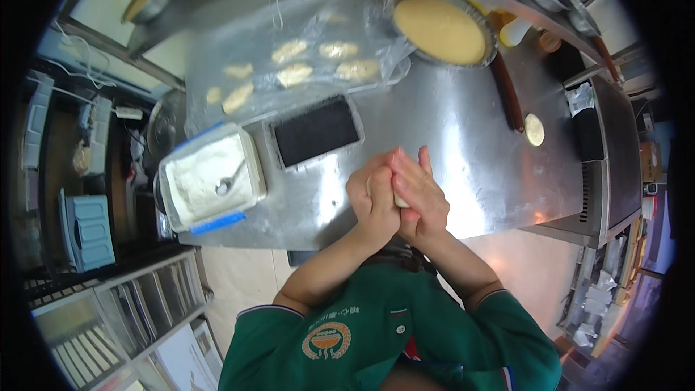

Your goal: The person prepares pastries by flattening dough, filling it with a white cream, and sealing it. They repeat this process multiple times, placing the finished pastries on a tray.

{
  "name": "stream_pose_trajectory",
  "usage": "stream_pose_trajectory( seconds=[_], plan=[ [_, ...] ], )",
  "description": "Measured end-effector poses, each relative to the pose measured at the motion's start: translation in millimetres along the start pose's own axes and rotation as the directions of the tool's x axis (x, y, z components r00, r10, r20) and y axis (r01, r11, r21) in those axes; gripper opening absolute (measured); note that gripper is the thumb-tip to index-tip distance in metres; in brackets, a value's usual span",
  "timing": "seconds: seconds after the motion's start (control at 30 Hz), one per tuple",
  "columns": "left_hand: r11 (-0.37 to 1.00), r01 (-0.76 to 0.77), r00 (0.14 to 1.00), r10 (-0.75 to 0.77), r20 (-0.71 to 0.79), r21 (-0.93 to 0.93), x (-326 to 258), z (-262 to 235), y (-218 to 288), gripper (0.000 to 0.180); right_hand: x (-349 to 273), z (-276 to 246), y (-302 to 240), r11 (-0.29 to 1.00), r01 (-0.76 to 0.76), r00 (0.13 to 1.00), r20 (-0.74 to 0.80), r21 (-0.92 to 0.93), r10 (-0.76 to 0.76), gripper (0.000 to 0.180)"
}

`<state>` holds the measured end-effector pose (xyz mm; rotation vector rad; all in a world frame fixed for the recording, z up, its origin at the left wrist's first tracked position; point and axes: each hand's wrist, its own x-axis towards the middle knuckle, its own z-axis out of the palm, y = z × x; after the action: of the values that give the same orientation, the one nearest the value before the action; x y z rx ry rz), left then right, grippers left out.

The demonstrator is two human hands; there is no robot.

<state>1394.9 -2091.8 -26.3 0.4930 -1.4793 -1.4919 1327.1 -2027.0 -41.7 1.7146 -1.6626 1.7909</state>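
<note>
Close together above the near edge of the steel table, my left hand point(371, 199) and my right hand point(423, 195) are pressed around a lump of pale dough point(401, 201). Only a little of the dough shows between the palms and fingers; the rest is hidden. A flat round piece of dough point(534, 130) lies on the table to the right, beside the end of a red-brown wooden rod point(507, 93). To the left of my hands sits a shallow tray point(360, 114) with a dark black filling. Several oblong dough pieces point(295, 74) rest under or on clear plastic at the far left.
A clear bin point(258, 166) of white flour with a metal scoop point(224, 186) stands at the table's left. At the back is a large bowl point(494, 49) of yellow, grainy-looking food. A boxy steel appliance point(612, 159) borders the right side; shelving point(156, 297) stands lower left.
</note>
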Motion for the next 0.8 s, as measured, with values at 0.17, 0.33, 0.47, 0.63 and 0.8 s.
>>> stream_pose_trajectory(
  seconds=[0.17, 0.33, 0.47, 0.63, 0.8],
  plan=[
    [0.928, 0.168, 0.985, -0.168, 0.028, -0.333, -31, 2, -95, 0.069, -22, 3, 47, 0.979, -0.203, 0.971, 0.124, -0.007, 0.202, 0.042],
    [0.988, 0.01, 1.0, -0.006, -0.03, 0.156, -44, -64, -131, 0.076, -26, -29, 88, 0.985, -0.04, 0.899, 0.425, -0.168, 0.109, 0.041],
    [0.821, 0.047, 0.961, -0.193, 0.199, 0.569, -76, -115, -134, 0.04, -84, -23, 139, 0.902, -0.164, 0.842, 0.42, -0.399, 0.339, 0.051],
    [0.745, 0.011, 0.946, -0.224, 0.234, 0.667, -68, -135, -127, 0.028, -114, -9, 138, 0.753, -0.176, 0.702, 0.455, -0.634, 0.547, 0.05],
    [0.768, -0.006, 0.959, -0.176, 0.22, 0.64, -48, -151, -112, 0.024, -39, 6, 137, 0.45, -0.874, 0.399, 0.26, -0.181, 0.879, 0.027]
  ],
)
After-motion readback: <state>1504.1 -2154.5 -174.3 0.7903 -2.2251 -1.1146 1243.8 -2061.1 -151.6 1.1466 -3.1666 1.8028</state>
